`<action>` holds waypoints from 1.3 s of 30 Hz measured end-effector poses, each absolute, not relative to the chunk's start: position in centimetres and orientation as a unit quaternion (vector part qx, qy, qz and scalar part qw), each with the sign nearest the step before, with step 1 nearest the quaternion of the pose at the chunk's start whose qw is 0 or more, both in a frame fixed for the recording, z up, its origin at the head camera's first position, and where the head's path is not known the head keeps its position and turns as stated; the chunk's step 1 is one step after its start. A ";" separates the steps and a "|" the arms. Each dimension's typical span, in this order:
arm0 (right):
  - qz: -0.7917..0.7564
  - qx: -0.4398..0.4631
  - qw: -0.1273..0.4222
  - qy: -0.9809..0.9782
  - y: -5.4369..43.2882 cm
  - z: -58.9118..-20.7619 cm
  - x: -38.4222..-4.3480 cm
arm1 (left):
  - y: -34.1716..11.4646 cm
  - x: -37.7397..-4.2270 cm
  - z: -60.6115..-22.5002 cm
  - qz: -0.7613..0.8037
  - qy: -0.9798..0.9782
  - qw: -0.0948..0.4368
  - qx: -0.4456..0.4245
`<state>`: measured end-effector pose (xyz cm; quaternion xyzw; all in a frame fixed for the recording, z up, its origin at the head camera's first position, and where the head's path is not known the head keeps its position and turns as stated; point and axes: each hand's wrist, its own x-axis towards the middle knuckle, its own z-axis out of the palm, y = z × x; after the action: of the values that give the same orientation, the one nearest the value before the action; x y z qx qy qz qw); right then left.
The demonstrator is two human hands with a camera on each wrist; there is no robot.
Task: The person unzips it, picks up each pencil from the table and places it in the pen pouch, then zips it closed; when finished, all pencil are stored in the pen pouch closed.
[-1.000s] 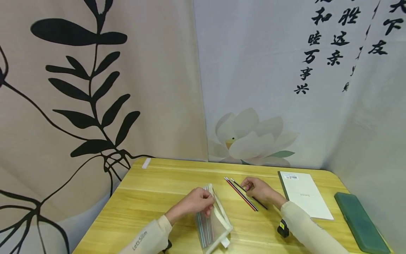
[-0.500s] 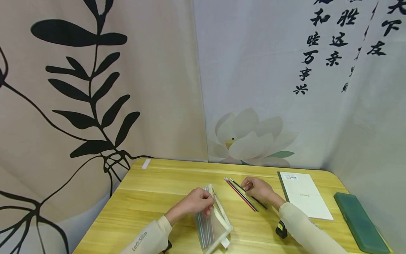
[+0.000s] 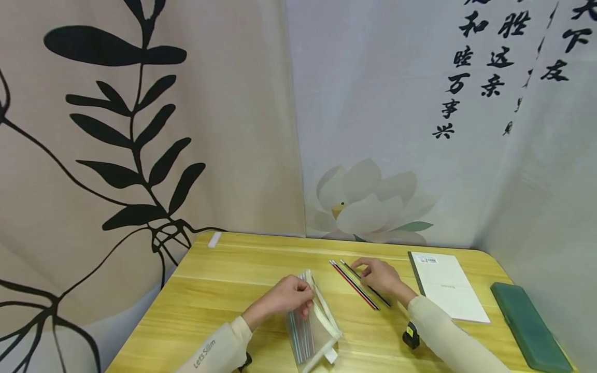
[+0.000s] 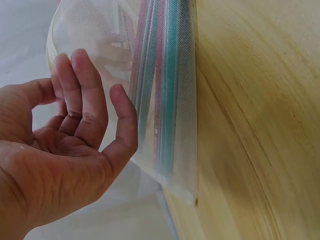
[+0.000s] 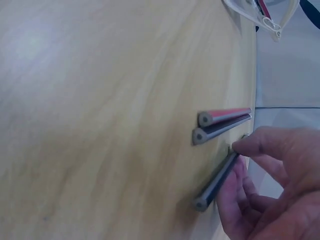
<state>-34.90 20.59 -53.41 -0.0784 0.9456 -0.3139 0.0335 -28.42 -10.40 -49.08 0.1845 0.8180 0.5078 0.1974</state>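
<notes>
A see-through mesh pencil pouch (image 3: 317, 331) with a cream zip edge lies tilted at the table's front middle. Striped pencils (image 4: 171, 100) show through its mesh. My left hand (image 3: 290, 296) pinches the pouch's upper edge; in the left wrist view its little finger (image 4: 124, 120) curves beside the mesh. To the right, my right hand (image 3: 380, 277) has thumb and fingers around a dark pencil (image 5: 216, 182) close over the wood, its flat end facing the wrist camera. Parallel to it lie a red pencil (image 5: 225, 116) and another dark pencil (image 5: 220, 131), side by side.
A white notebook (image 3: 450, 290) with a dark spine lies right of my right hand. Beyond it, a green case (image 3: 531, 326) sits along the table's right edge. A small white block (image 3: 215, 239) is at the back left corner. Printed curtains stand behind the wooden table (image 3: 252, 264).
My right fingers have stretched a little farther along the dark pencil toward its far end, and that pencil has shifted slightly. The left hand and the pouch stay where they were.
</notes>
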 end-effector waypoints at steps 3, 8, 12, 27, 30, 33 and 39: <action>-0.323 -0.073 0.037 0.943 20.5 -53.3 -35.3 | -10.4 -28.5 -49.1 0.509 0.817 0.198 0.184; -0.385 -0.060 0.057 0.919 20.0 -52.2 -35.5 | -10.5 -28.8 -49.2 0.511 0.816 0.196 0.184; -0.480 -0.051 0.105 0.869 19.3 -51.0 -34.7 | -10.5 -28.9 -49.1 0.510 0.818 0.193 0.185; -0.596 -0.108 0.290 0.741 15.8 -49.4 -28.9 | -10.3 -29.0 -49.1 0.504 0.819 0.197 0.193; -0.594 -0.113 0.305 0.736 15.1 -49.3 -28.4 | -10.3 -29.0 -49.1 0.508 0.816 0.201 0.191; -0.590 -0.112 0.306 0.739 14.6 -49.2 -28.4 | -10.2 -29.0 -49.2 0.511 0.813 0.204 0.192; -0.589 -0.099 0.297 0.745 13.6 -49.7 -28.8 | -9.9 -28.8 -49.4 0.504 0.812 0.211 0.205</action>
<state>-28.84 13.58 -49.70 -0.0992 0.7451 -0.5887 0.2972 -28.85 -9.89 -49.45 0.2046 0.8122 0.5041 0.2106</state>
